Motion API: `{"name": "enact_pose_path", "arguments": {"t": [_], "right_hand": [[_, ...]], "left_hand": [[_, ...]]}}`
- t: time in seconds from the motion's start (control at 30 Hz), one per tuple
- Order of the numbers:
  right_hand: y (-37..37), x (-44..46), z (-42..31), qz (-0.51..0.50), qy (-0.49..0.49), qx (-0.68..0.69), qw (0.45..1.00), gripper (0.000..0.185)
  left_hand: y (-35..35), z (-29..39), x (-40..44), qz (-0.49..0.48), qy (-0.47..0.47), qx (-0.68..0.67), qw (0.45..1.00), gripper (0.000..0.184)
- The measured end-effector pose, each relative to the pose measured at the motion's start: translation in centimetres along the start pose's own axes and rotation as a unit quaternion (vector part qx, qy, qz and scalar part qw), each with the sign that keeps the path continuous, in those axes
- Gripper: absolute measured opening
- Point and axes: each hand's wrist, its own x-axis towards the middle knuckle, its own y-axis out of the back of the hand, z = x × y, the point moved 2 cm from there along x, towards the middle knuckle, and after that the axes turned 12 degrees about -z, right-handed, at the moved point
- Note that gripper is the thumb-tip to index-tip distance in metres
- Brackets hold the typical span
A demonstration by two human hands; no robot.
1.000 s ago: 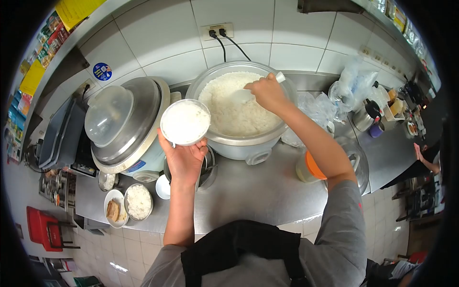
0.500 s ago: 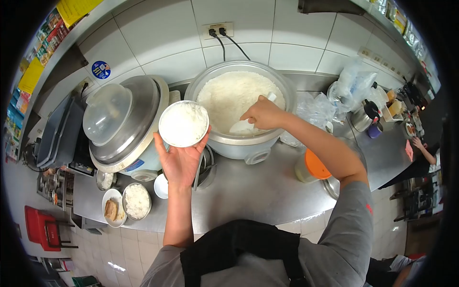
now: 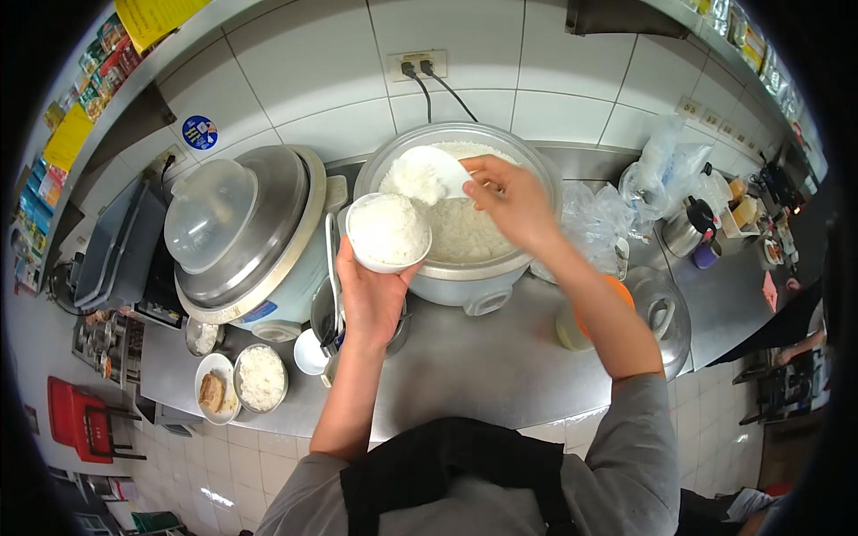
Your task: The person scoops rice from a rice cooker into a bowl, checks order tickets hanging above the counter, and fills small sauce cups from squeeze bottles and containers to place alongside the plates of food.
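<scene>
My left hand (image 3: 374,299) holds up a white bowl (image 3: 393,264) heaped with white rice (image 3: 386,225), its fingers cupped round the underside. In my right hand (image 3: 509,196) is a white rice paddle (image 3: 453,177) carrying a clump of rice, just above and to the right of the bowl's rim. Beneath the paddle stands a large open rice cooker (image 3: 547,170), with a broad bed of rice inside. The paddle's handle is mostly hidden by my fingers.
A lidded rice cooker (image 3: 241,223) stands left. Near the counter's front-left edge are a bowl of rice (image 3: 262,379) and a dish with brown food (image 3: 213,391). Plastic bags (image 3: 581,223), an orange-lidded container (image 3: 617,295) and a clear lid (image 3: 666,326) lie right.
My right hand has lifted the paddle out of the cooker's rice and brought it left, beside the bowl. My left hand with the bowl has shifted slightly right and down.
</scene>
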Motion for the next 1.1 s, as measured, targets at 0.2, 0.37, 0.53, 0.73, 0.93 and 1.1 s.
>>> {"name": "enact_pose_path", "arguments": {"t": [0.2,0.37,0.53,0.73,0.93,1.1], "right_hand": [[-5.7,-5.7,-2.7,0.117,0.189,-0.29,0.931,0.033],[-5.3,-5.9,-2.2,0.066,0.199,-0.209,0.955,0.032],[-0.8,-4.8,-3.1,-0.006,0.031,0.042,0.999,0.036],[-3.3,-5.6,-3.8,0.075,0.243,-0.224,0.941,0.029],[-3.0,-5.4,-3.7,0.051,0.202,-0.116,0.971,0.027],[-5.0,-5.9,-3.0,0.042,0.221,-0.184,0.957,0.033]], "left_hand": [[-1.7,-0.3,-0.2,-0.004,0.007,0.019,1.0,0.064],[-1.7,-0.6,-0.8,-0.001,0.021,0.034,0.999,0.063],[-0.9,-0.3,-1.1,-0.001,0.026,0.05,0.998,0.066],[-0.8,-0.1,-1.4,-0.001,0.049,0.057,0.997,0.065],[0.5,-0.4,-2.0,0.019,0.049,0.033,0.998,0.069],[-0.1,0.0,-2.1,0.022,0.024,-0.004,0.999,0.073]]}}
